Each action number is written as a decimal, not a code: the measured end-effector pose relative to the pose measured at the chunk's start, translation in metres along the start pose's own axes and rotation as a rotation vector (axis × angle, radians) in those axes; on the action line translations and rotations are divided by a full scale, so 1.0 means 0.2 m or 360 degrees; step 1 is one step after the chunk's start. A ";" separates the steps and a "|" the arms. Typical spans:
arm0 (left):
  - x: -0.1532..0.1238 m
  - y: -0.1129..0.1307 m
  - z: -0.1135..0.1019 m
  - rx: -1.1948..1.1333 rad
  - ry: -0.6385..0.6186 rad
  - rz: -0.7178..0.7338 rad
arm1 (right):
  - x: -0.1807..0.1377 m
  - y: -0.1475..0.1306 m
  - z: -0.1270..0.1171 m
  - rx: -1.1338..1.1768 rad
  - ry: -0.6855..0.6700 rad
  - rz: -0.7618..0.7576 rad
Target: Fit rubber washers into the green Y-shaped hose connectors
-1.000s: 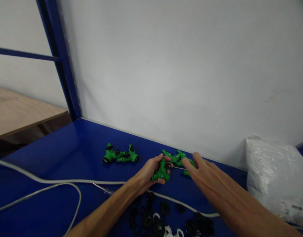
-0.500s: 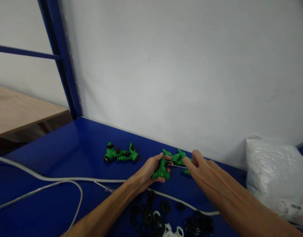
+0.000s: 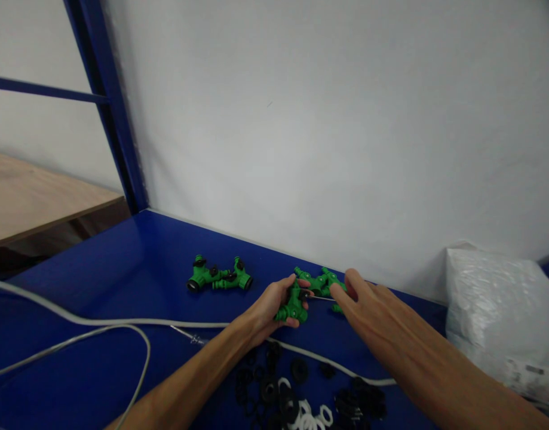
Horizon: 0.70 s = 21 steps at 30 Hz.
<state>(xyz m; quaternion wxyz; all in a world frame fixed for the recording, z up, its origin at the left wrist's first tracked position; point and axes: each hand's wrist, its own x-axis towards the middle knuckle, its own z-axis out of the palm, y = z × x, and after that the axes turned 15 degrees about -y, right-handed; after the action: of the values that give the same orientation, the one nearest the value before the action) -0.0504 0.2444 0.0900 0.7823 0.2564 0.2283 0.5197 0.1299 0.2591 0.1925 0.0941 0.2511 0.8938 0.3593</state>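
A green Y-shaped hose connector (image 3: 294, 306) with a black part on its side lies in the grip of my left hand (image 3: 274, 307), fingers curled around it above the blue tabletop. From the right, my right hand (image 3: 355, 298) is closed on a screwdriver (image 3: 321, 298). Only its thin metal shaft shows; the handle is hidden in the fingers. The shaft's tip meets the black part of the connector. Just behind the hands, more green connectors (image 3: 318, 283) lie on the table, partly covered by my right hand.
Two green connectors with black valves (image 3: 202, 276) lie to the left. A white cable (image 3: 189, 324) crosses the blue table (image 3: 158, 269). In front are black rings and small parts (image 3: 269, 389) and white rings (image 3: 307, 417). A wrapped plastic bag (image 3: 498, 322) stands right, against the wall.
Both hands keep their grips and nearly the same places. The screwdriver shaft looks slightly flatter in angle. The view has shifted a little.
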 end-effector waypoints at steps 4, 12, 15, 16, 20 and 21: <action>-0.02 0.03 0.00 -0.0034 -0.0046 -0.0005 | -0.01 0.02 -0.04 0.0056 0.0075 0.0004; -0.05 0.05 0.02 0.0056 -0.0260 0.0022 | -0.06 0.09 -0.18 0.0088 0.0250 -0.0151; -0.04 0.04 0.02 0.0109 -0.0224 0.0072 | -0.09 0.08 -0.25 0.0091 0.0240 -0.0153; -0.04 0.04 0.02 0.0104 -0.0238 0.0093 | -0.09 0.08 -0.28 0.0086 0.0233 -0.0154; -0.05 0.04 0.03 0.0006 -0.0332 0.0128 | -0.09 0.09 -0.30 0.0125 0.0153 -0.0134; -0.05 0.04 0.03 -0.0030 -0.0335 0.0124 | -0.09 0.08 -0.29 0.0148 0.0121 -0.0123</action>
<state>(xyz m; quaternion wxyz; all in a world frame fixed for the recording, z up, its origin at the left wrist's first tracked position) -0.0556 0.2368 0.1008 0.7836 0.3109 0.1298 0.5220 0.1314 0.2253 0.2461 0.0621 0.2067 0.9215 0.3230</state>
